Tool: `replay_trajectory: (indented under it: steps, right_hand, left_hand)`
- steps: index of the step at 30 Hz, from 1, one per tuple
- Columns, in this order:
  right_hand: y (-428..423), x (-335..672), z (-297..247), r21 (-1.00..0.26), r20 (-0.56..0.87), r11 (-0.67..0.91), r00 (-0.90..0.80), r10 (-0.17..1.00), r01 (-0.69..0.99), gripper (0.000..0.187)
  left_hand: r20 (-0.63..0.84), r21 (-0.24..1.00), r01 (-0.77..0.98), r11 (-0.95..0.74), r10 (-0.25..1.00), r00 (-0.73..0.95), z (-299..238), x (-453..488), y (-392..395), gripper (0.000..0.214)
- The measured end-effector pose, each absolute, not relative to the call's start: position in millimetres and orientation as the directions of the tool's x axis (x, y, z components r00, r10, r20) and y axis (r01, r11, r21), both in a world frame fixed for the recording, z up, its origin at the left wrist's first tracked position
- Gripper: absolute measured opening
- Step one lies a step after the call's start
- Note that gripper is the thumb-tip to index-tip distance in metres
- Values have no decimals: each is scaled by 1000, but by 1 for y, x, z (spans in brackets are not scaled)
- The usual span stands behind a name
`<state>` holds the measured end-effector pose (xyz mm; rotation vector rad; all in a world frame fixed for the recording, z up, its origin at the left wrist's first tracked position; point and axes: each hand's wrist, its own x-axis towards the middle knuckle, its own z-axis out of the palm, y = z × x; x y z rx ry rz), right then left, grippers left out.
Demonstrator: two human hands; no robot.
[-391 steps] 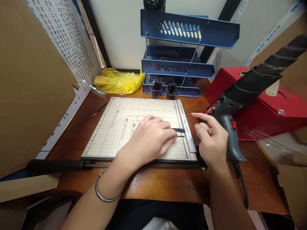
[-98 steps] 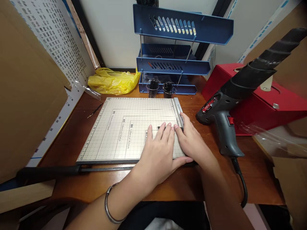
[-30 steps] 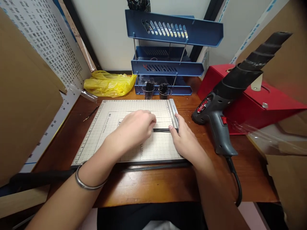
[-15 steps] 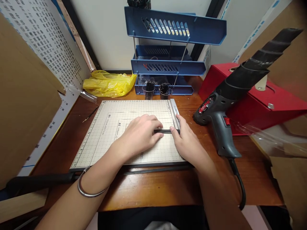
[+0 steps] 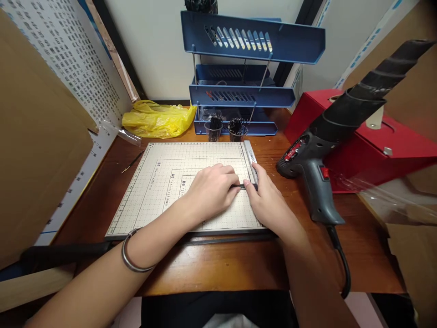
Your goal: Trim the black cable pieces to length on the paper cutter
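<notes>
A small bundle of thin black strands, like wires or tubes (image 5: 242, 187), lies crosswise on the gridded board of a paper trimmer (image 5: 146, 196). My left hand (image 5: 216, 189) is closed round the bundle's left part, thumb below and fingers above, hiding most of it. At the trimmer's metal edge strip (image 5: 251, 159), my right hand (image 5: 268, 198) pinches the right end, its thumb on the board side and its fingers along the strip. Only a short dark stretch shows between the hands. The trimmer's black handle (image 5: 68, 250) extends to the left below the board.
Behind the board stand two clear cups (image 5: 214, 132) (image 5: 237, 134) of thin black pieces, below a blue tiered tray (image 5: 242, 95). A yellow bag (image 5: 159, 120) lies at the back left. To the right, a heat gun (image 5: 321, 182) rests by a red box (image 5: 403, 136).
My left hand has slid right along the black bundle, closer to my right hand, so less of it shows between them. My right hand stays at the edge strip. The view has shifted slightly.
</notes>
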<state>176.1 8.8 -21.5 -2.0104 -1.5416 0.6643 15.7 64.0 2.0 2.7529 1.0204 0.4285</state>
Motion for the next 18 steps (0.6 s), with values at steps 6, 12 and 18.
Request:
replay_trajectory:
  steps: [6, 12, 18]
  right_hand:
    - [8, 177, -22, -659, -66, -213, 228, 972, 721, 63]
    - [7, 177, -22, -667, -70, -217, 231, 971, 712, 62]
    - [8, 177, -22, -656, -60, -207, 224, 973, 726, 67]
  left_hand:
    - [249, 267, 596, -757, 652, 716, -4, 16, 66, 19]
    - [260, 274, 595, -756, 653, 711, -6, 16, 66, 18]
    - [257, 252, 602, -757, 653, 713, -5, 17, 65, 24]
